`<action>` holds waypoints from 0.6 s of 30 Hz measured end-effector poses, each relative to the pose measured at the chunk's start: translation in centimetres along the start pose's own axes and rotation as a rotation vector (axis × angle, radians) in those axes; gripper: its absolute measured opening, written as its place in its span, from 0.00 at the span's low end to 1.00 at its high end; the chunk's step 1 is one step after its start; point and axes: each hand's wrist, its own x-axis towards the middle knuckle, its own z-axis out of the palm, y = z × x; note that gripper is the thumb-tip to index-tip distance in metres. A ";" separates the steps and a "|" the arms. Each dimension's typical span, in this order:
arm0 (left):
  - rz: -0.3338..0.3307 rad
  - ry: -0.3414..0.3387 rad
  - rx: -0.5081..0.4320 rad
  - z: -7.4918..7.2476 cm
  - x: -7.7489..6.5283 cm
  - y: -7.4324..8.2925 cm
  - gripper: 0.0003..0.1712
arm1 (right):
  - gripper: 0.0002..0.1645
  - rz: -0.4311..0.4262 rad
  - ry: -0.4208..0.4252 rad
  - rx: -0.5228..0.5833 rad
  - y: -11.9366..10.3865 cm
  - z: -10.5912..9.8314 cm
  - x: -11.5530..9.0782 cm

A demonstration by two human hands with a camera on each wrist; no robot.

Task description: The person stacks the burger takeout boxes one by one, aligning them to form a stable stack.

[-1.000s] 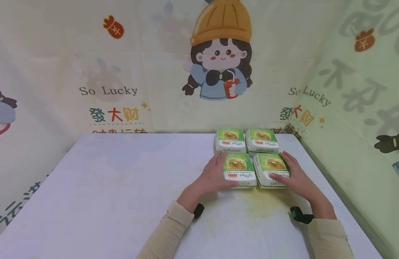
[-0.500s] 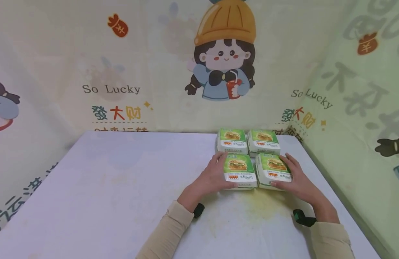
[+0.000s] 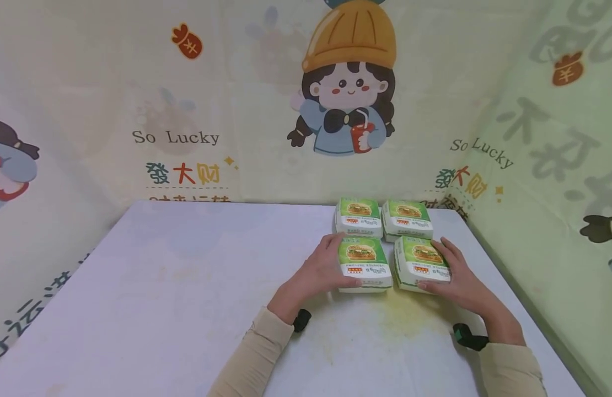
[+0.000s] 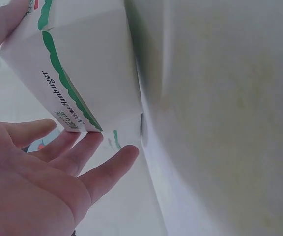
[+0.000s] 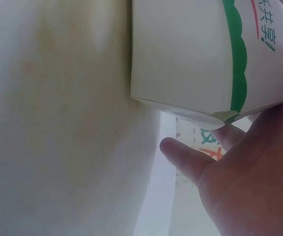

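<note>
Burger boxes, white and green with a burger picture on the lid, stand in two rows on the table's right side. My left hand (image 3: 316, 269) grips the front-left burger box (image 3: 363, 259), thumb at its near side and fingers along its left and far side. The front-right burger box (image 3: 422, 262) is held by my right hand (image 3: 462, 281), its thumb on the near face and fingers by the far right corner. A narrow gap separates these two. Close up, the left wrist view shows fingertips against the box's printed side (image 4: 65, 93).
Just behind stand the back-left burger box (image 3: 359, 216) and the back-right burger box (image 3: 407, 218), near the far table edge. The white table (image 3: 187, 286) has a yellowish stain in front of the boxes. A printed cloth (image 3: 261, 110) hangs behind and at the sides.
The front-left box has shifted slightly left with my left hand, widening the gap between the front boxes. My right thumb has come down from the lid to the front-right box's near side.
</note>
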 end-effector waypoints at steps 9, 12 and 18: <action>0.018 -0.004 0.004 -0.3 -0.3 0.1 0.65 | 0.66 0.003 -0.002 -0.002 0.4 -0.1 0.0; 0.021 -0.004 0.004 -0.6 -0.5 0.2 0.65 | 0.66 0.003 -0.002 0.000 0.3 0.0 0.0; 0.030 -0.003 0.007 -1.1 -0.8 0.5 0.64 | 0.66 0.008 -0.002 0.000 0.1 0.0 0.0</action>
